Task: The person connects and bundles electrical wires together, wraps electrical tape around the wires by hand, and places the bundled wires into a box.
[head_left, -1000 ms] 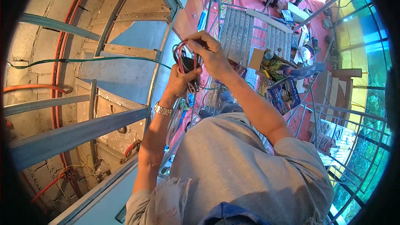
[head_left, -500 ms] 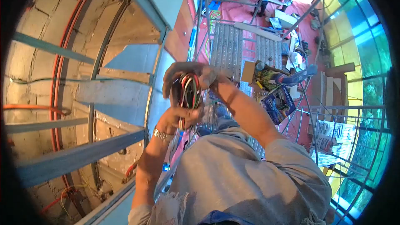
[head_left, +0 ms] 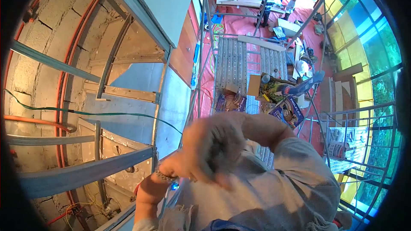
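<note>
Right hand (head_left: 209, 139) smeared by motion, curled in front of the chest, fingers bent downward; whether it grips anything, cannot tell. Left hand (head_left: 182, 165) just behind and below it, partly covered, metal-banded watch (head_left: 162, 173) on the wrist; its grip can't be read either. Wire bundle: no clear view now, any of it would be behind or between the blurred hands (dark patch there, could be wire or just shadow). Half a second ago it showed between both hands as loose, narrow loops, red, white, black and green strands side by side.

Green cable (head_left: 124, 114) is the clear one: thin, smooth, single line, short dark wrap on its left part, slight sag, runs from the far left past the open wall framing and slopes down toward the hands. Its near end disappears by the right hand; contact not readable.

Around: grey metal beam (head_left: 85, 172) at lower left, red conduits (head_left: 64, 77) up the block wall, perforated scaffold planks (head_left: 231, 62) beyond the hands, blue printed box (head_left: 289, 111) to the right, pink floor sheet (head_left: 239, 26) below.
</note>
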The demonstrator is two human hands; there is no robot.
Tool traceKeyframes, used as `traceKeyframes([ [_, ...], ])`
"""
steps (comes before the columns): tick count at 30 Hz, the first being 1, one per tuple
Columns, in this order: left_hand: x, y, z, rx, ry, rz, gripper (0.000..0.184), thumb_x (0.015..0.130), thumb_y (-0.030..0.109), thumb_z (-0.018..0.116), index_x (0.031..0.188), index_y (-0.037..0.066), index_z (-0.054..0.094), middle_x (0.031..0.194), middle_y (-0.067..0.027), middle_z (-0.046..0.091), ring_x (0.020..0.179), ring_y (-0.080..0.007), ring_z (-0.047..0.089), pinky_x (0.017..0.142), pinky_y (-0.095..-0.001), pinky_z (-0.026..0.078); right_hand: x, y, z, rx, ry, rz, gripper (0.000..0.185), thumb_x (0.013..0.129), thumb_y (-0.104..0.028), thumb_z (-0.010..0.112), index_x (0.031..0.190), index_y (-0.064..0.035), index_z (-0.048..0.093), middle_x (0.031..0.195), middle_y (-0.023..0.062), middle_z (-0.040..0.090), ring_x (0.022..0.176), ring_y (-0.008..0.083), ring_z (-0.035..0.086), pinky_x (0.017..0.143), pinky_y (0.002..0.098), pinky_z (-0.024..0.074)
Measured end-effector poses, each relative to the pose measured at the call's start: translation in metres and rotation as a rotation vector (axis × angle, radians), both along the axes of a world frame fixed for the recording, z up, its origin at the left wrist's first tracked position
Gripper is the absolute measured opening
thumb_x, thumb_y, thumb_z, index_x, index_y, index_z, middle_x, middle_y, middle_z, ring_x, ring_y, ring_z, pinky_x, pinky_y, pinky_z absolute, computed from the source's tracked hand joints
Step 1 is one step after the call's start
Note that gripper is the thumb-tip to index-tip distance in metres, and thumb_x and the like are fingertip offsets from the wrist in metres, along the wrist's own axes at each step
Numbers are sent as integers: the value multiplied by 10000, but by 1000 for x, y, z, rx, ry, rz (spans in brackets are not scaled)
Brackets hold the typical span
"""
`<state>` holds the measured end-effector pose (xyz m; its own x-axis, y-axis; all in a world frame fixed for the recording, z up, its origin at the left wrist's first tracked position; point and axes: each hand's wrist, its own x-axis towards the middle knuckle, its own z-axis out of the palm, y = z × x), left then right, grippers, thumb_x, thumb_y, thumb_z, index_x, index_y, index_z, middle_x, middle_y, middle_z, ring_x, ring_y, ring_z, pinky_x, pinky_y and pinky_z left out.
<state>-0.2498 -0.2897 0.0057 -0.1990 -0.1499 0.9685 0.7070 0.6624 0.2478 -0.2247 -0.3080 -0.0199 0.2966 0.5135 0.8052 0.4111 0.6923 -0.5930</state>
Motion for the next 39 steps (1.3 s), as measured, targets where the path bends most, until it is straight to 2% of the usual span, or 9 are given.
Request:
traceKeyframes([
  [2,99,114,-33,1589,-603,239,178,883,167,832,882,74,681,683,10,605,560,-90,563,489,-272,436,-25,-5,-11,63,477,-653,281,946,-249,806,902,-10,665,826,21,654,772,160,644,696,328,502],
  [4,103,116,-60,1733,-616,326,254,830,174,901,860,94,663,632,41,565,455,-57,463,396,-257,317,-23,-11,-24,142,809,-786,264,978,-259,773,900,-36,655,723,-17,594,640,46,537,570,243,465],
  [16,114,61,-248,1622,-352,937,201,922,172,753,825,92,596,575,39,536,426,-83,472,398,-273,355,29,-29,-177,225,1087,-1435,326,990,-308,737,857,-73,553,589,-4,517,450,64,461,414,280,390],
  [19,113,44,-289,1408,-393,1380,353,905,217,745,1129,-37,650,1037,-90,726,941,-190,671,827,-362,550,45,-26,-224,269,1065,-1721,317,991,-303,731,873,-53,576,605,22,555,413,101,469,392,299,372],
  [22,120,45,-339,1359,-224,1285,269,920,217,746,1065,6,663,907,-49,703,772,-147,651,682,-325,533,57,-32,-262,209,1221,-1702,330,1011,-348,718,977,-59,563,598,21,536,413,119,477,394,306,368],
  [24,121,61,-318,1621,-172,1075,225,938,223,747,1029,36,662,821,-17,662,675,-122,594,596,-306,477,36,-36,-228,429,1359,-1230,353,1011,-357,719,1042,-26,600,656,35,576,497,120,527,452,303,402],
  [30,134,63,-254,1981,122,854,332,999,354,738,849,115,562,565,66,419,456,-85,402,425,-275,336,-1,-51,-214,-104,886,-1609,507,1042,-422,658,1332,-27,527,859,108,654,790,183,637,702,365,522],
  [32,143,63,-238,1925,394,776,370,1005,391,732,829,125,544,566,66,416,459,-84,397,425,-276,323,-27,-41,-211,-513,997,-1605,455,1056,-381,632,1343,-32,583,1166,184,686,1126,276,658,1016,427,499],
  [39,157,71,-233,1893,574,701,443,996,505,708,774,170,523,563,66,381,507,-99,397,502,-292,343,-78,19,-236,-619,862,-1502,288,1005,-257,684,1121,4,647,957,170,679,913,315,678,817,417,535],
])
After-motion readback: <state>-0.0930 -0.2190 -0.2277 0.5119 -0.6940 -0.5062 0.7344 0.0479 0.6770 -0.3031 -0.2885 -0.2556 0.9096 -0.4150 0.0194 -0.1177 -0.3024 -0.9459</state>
